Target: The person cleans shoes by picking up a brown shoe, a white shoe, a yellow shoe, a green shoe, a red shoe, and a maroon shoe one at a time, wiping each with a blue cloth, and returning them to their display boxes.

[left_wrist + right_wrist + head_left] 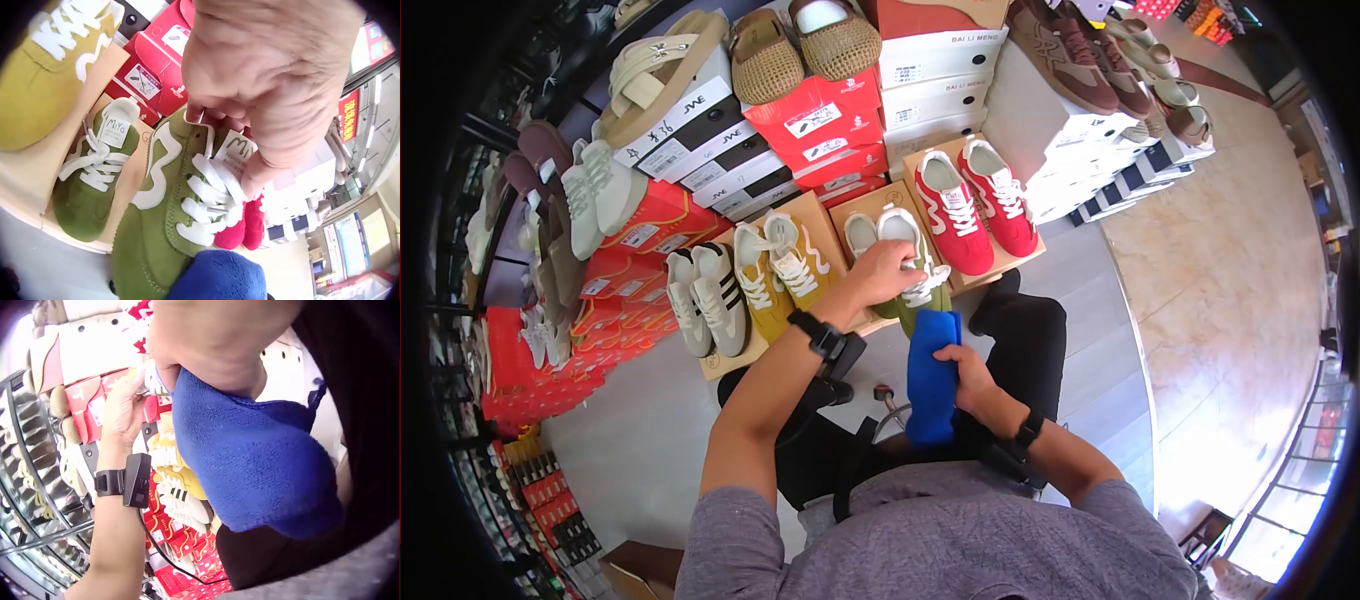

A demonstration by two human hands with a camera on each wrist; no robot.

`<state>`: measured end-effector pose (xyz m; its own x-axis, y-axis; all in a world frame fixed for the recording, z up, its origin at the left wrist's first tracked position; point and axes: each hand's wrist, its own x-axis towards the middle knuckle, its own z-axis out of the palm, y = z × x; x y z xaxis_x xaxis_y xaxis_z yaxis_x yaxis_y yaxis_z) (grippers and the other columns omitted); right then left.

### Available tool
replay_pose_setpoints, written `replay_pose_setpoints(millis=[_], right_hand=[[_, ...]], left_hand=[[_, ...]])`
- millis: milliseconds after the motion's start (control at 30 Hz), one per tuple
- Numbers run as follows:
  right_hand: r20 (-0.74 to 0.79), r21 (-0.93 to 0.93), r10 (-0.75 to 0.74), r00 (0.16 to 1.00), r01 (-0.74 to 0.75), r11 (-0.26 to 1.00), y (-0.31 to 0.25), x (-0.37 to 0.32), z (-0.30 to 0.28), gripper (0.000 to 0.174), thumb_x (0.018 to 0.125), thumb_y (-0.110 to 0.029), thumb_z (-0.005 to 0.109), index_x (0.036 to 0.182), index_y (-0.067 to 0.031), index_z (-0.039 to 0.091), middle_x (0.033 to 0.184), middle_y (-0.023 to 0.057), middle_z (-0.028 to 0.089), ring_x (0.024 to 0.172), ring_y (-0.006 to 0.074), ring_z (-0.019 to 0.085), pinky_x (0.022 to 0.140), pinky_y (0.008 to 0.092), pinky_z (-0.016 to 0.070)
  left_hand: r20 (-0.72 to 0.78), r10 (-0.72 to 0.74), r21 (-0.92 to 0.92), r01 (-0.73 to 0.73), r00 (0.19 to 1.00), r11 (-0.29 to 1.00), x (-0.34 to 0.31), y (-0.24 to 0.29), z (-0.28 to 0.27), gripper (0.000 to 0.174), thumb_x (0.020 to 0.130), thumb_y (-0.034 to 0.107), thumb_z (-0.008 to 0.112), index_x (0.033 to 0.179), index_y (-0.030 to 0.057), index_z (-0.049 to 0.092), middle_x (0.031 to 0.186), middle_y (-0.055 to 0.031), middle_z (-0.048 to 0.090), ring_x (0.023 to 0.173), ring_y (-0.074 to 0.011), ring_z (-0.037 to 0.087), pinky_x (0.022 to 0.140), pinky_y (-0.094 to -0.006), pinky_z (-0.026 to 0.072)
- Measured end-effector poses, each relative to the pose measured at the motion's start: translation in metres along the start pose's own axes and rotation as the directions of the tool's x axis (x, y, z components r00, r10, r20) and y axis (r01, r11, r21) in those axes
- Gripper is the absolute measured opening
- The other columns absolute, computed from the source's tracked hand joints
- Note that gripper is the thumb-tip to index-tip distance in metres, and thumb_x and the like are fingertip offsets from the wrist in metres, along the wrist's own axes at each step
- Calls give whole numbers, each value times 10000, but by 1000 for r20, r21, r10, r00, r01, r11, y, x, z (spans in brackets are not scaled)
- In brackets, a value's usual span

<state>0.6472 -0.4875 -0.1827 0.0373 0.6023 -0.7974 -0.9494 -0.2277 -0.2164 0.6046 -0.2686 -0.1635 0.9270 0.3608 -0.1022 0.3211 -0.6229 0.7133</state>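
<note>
My left hand [883, 272] grips a green shoe [147, 231] with white laces [209, 200] by its upper, fingers curled over the collar and thumb by the tongue. The other green shoe [94, 181] sits in a cardboard box lid beside it. In my right hand [977, 382] is a folded blue cloth [932, 375], pinched between thumb and fingers. The cloth [250, 456] hangs down from that hand in the right wrist view. Its upper end lies close to the toe of the held shoe; whether they touch, I cannot tell.
Red shoes [970, 215] stand to the right of the green pair. Yellow shoes [775, 265] and white shoes with black stripes [708, 300] are on the left. Stacked shoe boxes [820, 130] rise behind, with woven shoes on top. Grey floor [630, 400] lies around my legs.
</note>
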Motion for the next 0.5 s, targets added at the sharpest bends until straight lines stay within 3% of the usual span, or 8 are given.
replay_pose_setpoints(millis=[33,100,133,167,233,267,433,500], right_hand=[[28,-19,-66,997,66,998,1,-7,-2,341,711,-42,544,1051,-40,516,922,130,581,795,275,581,724,436,507],[67,-37,-139,988,142,989,2,-19,-6,361,710,-13,536,1069,-48,513,927,129,580,801,268,582,729,421,508],[96,-50,-169,981,175,983,1,-25,-8,388,706,8,532,1090,-45,511,939,125,584,815,260,585,743,408,507],[125,-62,-200,972,209,976,1,-32,-9,416,701,29,528,1111,-42,508,952,122,588,828,253,587,756,394,505],[175,-92,-267,948,285,954,2,-47,-9,431,698,40,526,1122,-40,513,962,118,594,845,247,590,771,379,502],[218,-120,-317,923,347,930,2,-53,-8,446,696,51,523,1132,-39,517,972,114,600,861,240,593,786,365,499],[290,-121,-333,897,380,917,17,-72,-7,472,679,70,545,1137,-46,539,989,93,612,881,213,596,806,342,493],[301,-169,-348,888,409,897,27,-74,-5,482,675,76,552,1140,-50,540,993,85,612,883,200,595,811,335,490]], left_hand=[[-9,9,8,-9,1000,1000,-10,7,-4,313,718,240,696,789,-16,532,768,-175,561,722,-310,553,636,-378,427],[-35,-20,-110,16,999,994,-33,28,-17,269,748,197,685,823,-12,533,750,-150,556,694,-230,559,610,-340,433],[10,-64,-166,65,998,984,-44,38,-24,221,784,154,662,859,-6,529,757,-96,556,690,-146,535,589,-305,429],[4,-53,-157,53,999,986,-53,41,-24,221,784,154,662,859,-6,529,757,-96,556,690,-146,535,589,-305,429],[-133,-5,-384,-47,991,922,-71,47,-24,213,764,132,671,836,-9,528,738,-109,561,654,-198,528,601,-319,424],[-104,1,-302,-33,995,953,-81,48,-27,183,791,94,659,865,11,514,815,-25,550,717,-97,493,631,-266,434],[-173,22,-320,-77,985,944,-124,54,-29,195,783,71,675,862,34,501,832,-4,545,777,-66,495,707,-223,424],[-253,48,-623,-201,966,756,-132,51,-24,210,797,63,648,934,38,491,809,-25,557,742,-105,526,668,-240,434]])
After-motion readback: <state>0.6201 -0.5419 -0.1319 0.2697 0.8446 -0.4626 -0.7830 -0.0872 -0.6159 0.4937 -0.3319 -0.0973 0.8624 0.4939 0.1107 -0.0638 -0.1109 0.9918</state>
